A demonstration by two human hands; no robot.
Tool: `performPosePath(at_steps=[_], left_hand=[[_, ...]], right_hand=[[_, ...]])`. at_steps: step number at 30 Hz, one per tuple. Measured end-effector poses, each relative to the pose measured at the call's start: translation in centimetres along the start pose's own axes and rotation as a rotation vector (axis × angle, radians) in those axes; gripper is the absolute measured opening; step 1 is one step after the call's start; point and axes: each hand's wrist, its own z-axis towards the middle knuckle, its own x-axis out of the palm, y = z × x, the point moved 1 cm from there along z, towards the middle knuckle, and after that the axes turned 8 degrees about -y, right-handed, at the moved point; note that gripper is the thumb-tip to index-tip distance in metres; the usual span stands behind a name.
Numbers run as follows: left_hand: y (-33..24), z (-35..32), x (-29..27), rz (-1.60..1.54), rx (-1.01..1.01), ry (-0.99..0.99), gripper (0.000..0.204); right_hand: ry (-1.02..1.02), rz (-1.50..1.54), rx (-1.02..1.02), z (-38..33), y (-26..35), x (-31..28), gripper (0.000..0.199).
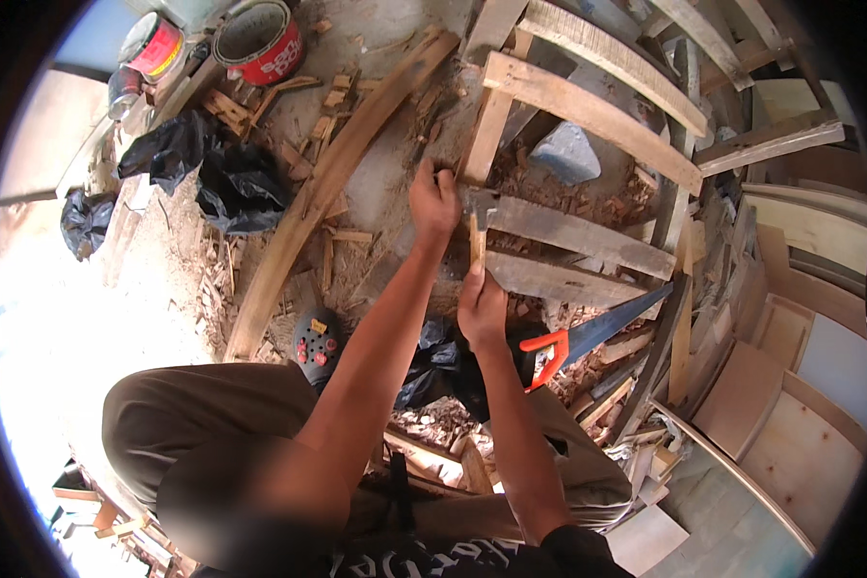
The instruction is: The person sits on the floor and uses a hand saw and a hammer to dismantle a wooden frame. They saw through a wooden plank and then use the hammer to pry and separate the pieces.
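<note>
The right hand (482,306) is wrapped around the wooden handle of a hammer (477,231), low on the grip, which leaves the head free just ahead of it, at the near corner of a slatted wooden frame (588,111). The left hand (435,202) sits ahead and to the left of the right one, fingers curled in, beside that same corner; I cannot tell whether it pinches anything or simply steadies the wood (the knuckles hide the inside of the grip).

To the right of the right hand lies a handsaw (607,323), its orange handle toward the forearm, probably so it can be picked up easily. A grey stone block (566,154) sits beyond the right hand, among the slats, perhaps as a prop or weight.

Containers stand well ahead and to the left of the left hand: a red bucket (272,63), open-topped, its contents too dim to make out, and a smaller red-and-white can (152,46). Nearer that hand, still to its left, crumpled black plastic bags (241,188) hide whatever they hold.
</note>
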Motion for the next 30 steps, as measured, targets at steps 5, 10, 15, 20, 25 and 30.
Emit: performPosePath(at_steps=[5, 10, 15, 20, 25, 30], left_hand=[[-0.9, -0.6, -0.2, 0.075, -0.047, 0.044, 0.020], [1.2, 0.2, -0.5, 0.016, 0.122, -0.006, 0.024], [0.6, -1.0, -0.7, 0.087, 0.012, 0.022, 0.022], [1.2, -0.3, -1.0, 0.020, -0.007, 0.021, 0.020], [0.3, -0.3, -0.1, 0.080, 0.034, 0.018, 0.023], [0.3, 0.1, -0.2, 0.140, 0.027, 0.028, 0.029]], right_hand=[[0.071, 0.430, 0.298, -0.9, 2.5, -1.7, 0.046], [0.007, -0.061, 0.113, -0.6, -0.9, 0.7, 0.046], [0.080, 0.140, 0.274, -0.8, 1.1, -0.6, 0.051], [0.025, 0.044, 0.360, 0.2, 0.2, -0.4, 0.052], [-0.176, 0.185, 0.092, 0.1, -1.5, 0.3, 0.055], [0.025, 0.247, 0.362, 1.5, 1.1, -2.0, 0.058]])
